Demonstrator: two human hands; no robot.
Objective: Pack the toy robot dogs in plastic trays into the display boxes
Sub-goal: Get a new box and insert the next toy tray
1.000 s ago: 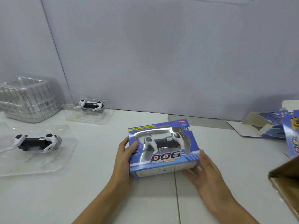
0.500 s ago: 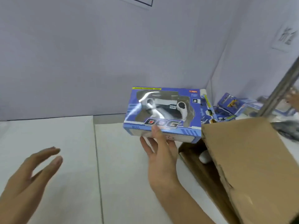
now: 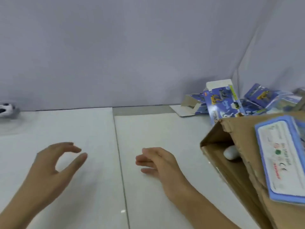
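Note:
The packed blue display box (image 3: 280,156) lies on its side on the flap of the brown carton (image 3: 244,179) at the right, its white label face up. My right hand (image 3: 158,161) hovers empty over the white table (image 3: 148,129), fingers relaxed and pointing left. My left hand (image 3: 56,162) hovers empty at the lower left, thumb and fingers loosely curved apart. A toy robot dog in a plastic tray (image 3: 6,109) shows blurred at the far left edge.
Several unfolded blue display boxes (image 3: 222,101) lie in a heap at the back right against the grey wall. A small white rounded object (image 3: 231,152) sits inside the carton's opening. A seam runs down the table between my hands.
My right hand has let go of the packed box, which now lies on the carton, and has drawn back left over the table. The view has swung back left.

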